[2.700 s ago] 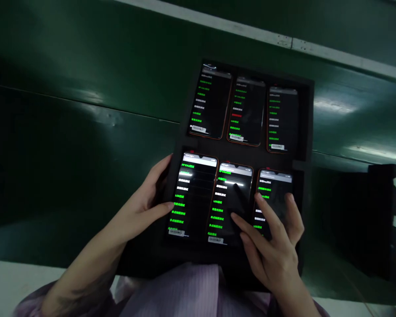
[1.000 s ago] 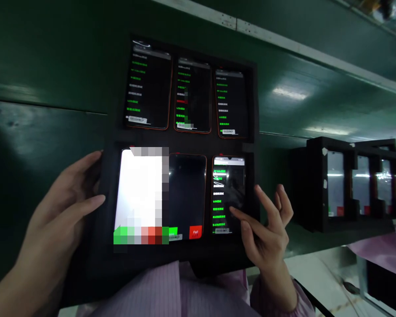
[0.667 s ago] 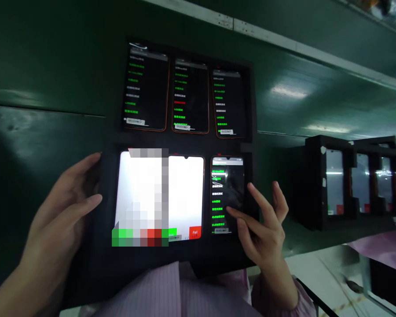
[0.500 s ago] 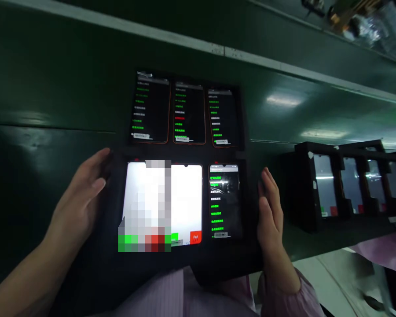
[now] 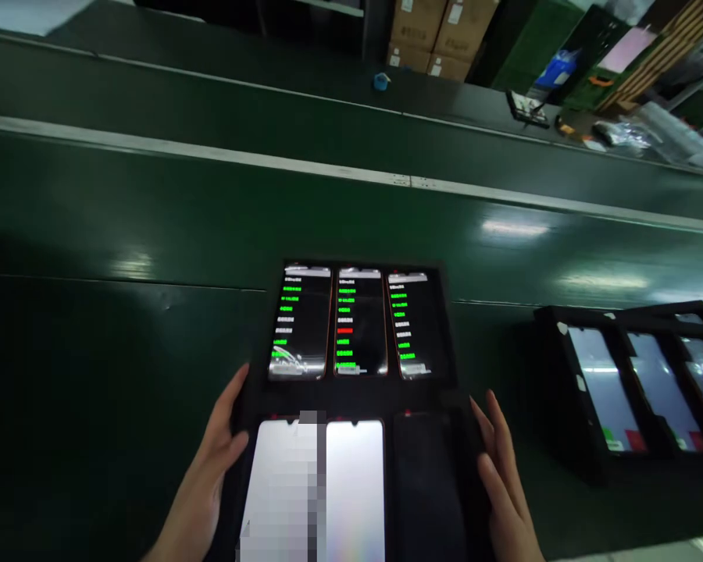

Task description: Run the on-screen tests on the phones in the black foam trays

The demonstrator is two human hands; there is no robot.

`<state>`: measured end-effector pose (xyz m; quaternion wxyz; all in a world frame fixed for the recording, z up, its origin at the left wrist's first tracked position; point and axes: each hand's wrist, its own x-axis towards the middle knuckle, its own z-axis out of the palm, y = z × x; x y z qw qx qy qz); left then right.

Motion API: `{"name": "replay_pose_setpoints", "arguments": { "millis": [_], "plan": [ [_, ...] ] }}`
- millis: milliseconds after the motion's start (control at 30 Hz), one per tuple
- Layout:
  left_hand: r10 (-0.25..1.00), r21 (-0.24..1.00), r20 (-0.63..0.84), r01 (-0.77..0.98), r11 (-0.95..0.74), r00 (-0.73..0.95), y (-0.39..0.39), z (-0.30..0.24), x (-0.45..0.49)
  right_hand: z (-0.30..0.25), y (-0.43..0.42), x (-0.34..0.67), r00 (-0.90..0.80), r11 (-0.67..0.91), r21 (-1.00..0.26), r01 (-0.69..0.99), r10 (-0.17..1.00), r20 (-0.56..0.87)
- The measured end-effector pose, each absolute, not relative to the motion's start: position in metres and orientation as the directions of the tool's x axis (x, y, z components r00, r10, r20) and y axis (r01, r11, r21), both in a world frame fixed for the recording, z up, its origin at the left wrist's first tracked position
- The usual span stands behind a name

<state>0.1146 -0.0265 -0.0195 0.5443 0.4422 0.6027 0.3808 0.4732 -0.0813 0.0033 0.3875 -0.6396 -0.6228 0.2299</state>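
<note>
Between my hands is a black foam tray [image 5: 360,396] holding two rows of smartphones. My left hand [image 5: 214,460] grips its left edge and my right hand [image 5: 507,468] its right edge, thumbs on the near side. The far row has a left phone [image 5: 305,324], a middle phone [image 5: 366,343] with one red line, and a right phone [image 5: 425,328], all with dark screens listing mostly green text. In the near row, two phones glow white, the middle one [image 5: 355,492] plainly; the left one is partly blurred out. The near right phone [image 5: 427,484] is dark. The frame's lower edge cuts off this row.
At right, another black tray [image 5: 554,390] holds several lit phones. A pale strip [image 5: 328,170] runs along the green bench [image 5: 169,234]. Farther back are a small blue item [image 5: 380,81], cardboard boxes [image 5: 422,27] and clear plastic bags [image 5: 673,133].
The view has tilted up, so tray and hands appear lower and the back of the bench shows. The near right phone's screen went from a text list to dark.
</note>
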Motion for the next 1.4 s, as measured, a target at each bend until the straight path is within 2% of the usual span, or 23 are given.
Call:
{"name": "replay_pose_setpoints", "arguments": {
  "millis": [100, 167, 200, 300, 400, 600, 833, 1033, 1133, 1400],
  "plan": [
    [0.893, 0.895, -0.446, -0.04, 0.445, -0.056, -0.015, -0.014, 0.112, 0.014, -0.067, 0.475, 0.13, 0.12, -0.744, 0.658, 0.954, 0.269],
    [0.923, 0.94, -0.337, -0.127, 0.318, -0.184, 0.02, -0.008, 0.114, 0.026, -0.039, 0.47, 0.112, 0.158, -0.663, 0.731, 0.932, 0.346],
    [0.943, 0.961, -0.268, -0.127, 0.247, -0.199, 0.042, -0.006, 0.115, 0.032, -0.022, 0.465, 0.067, 0.199, -0.582, 0.788, 0.913, 0.403],
    [0.975, 0.985, -0.16, -0.081, 0.149, -0.152, 0.099, -0.003, 0.121, 0.048, 0.024, 0.441, -0.154, 0.358, -0.325, 0.875, 0.844, 0.514],
    [0.987, 0.991, -0.137, -0.015, 0.137, -0.087, 0.126, -0.004, 0.129, 0.049, 0.055, 0.415, -0.344, 0.494, -0.203, 0.846, 0.795, 0.5],
    [0.984, 0.979, -0.178, 0.095, 0.179, -0.02, 0.12, -0.008, 0.13, 0.036, 0.074, 0.401, -0.418, 0.53, -0.184, 0.828, 0.802, 0.426],
    [0.981, 0.952, -0.152, 0.283, 0.114, 0.118, 0.118, -0.015, 0.121, 0.042, 0.075, 0.405, -0.476, 0.568, -0.208, 0.796, 0.801, 0.365],
    [0.996, 0.919, -0.059, 0.393, 0.03, 0.063, 0.131, -0.015, 0.124, 0.043, 0.075, 0.402, -0.486, 0.574, -0.23, 0.786, 0.804, 0.344],
    [0.995, 0.934, -0.064, 0.356, 0.034, 0.074, 0.133, -0.016, 0.124, 0.043, 0.075, 0.402, -0.487, 0.572, -0.239, 0.785, 0.807, 0.333],
    [0.992, 0.995, -0.084, 0.061, 0.078, 0.091, 0.128, -0.027, 0.115, 0.034, 0.077, 0.404, -0.406, 0.485, -0.217, 0.847, 0.855, 0.323]
  ]
}}
